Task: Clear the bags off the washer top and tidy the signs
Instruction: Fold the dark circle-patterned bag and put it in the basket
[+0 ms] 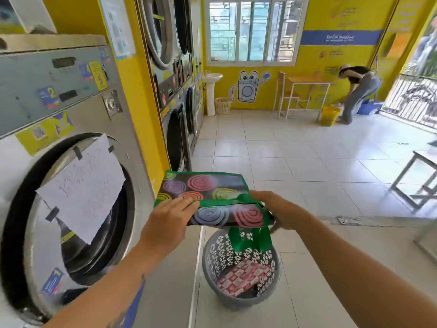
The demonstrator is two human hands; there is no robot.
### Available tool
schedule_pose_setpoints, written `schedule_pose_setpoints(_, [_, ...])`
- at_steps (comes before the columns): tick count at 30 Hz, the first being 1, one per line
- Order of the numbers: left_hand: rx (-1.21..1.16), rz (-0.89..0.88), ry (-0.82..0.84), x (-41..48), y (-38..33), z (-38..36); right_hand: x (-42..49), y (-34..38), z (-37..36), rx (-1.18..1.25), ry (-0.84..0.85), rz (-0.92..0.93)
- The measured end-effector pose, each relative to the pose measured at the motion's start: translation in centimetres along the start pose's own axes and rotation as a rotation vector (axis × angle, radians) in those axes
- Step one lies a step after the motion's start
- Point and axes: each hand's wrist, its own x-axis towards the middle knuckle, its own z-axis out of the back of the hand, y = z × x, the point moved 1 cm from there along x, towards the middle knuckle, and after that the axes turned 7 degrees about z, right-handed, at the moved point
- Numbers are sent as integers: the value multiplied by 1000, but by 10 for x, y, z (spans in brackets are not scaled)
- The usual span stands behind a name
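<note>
Hands, left hand [173, 210] and right hand [272, 207], fingers pinching folded bag [205, 188]; lower flat into basket [241, 292], handles tucked.

One bag [212, 200], three baskets [241, 268], one paper sign [85, 185], two hands [172, 216].

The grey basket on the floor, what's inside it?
The basket holds something with red-and-white checks. The folded bag and its green handles hang over it, hiding part of the inside.
</note>
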Motion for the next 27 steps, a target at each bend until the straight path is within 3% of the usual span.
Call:
schedule_pose_setpoints(3, [20,7,67,-6,-8,-17,6,-18,-8,322,184,-162])
schedule_pose_setpoints(7, [16,-3,142,-15,-9,-36,14,-37,-14,369,8,-58])
schedule_pose_setpoints(10, [31,-49,218,-20,-11,-51,10,-45,-15,226,-218,108])
schedule_pose_setpoints(14, [2,-44,294,-22,-27,-75,10,-64,-15,53,-302,238])
schedule_pose_setpoints(20, [-98,-17,499,-13,-45,-130,38,-99,-10,-173,-244,250])
schedule_pose_setpoints(27, [-160,-13,710,8,-46,-226,115,-157,-9,-294,-161,55])
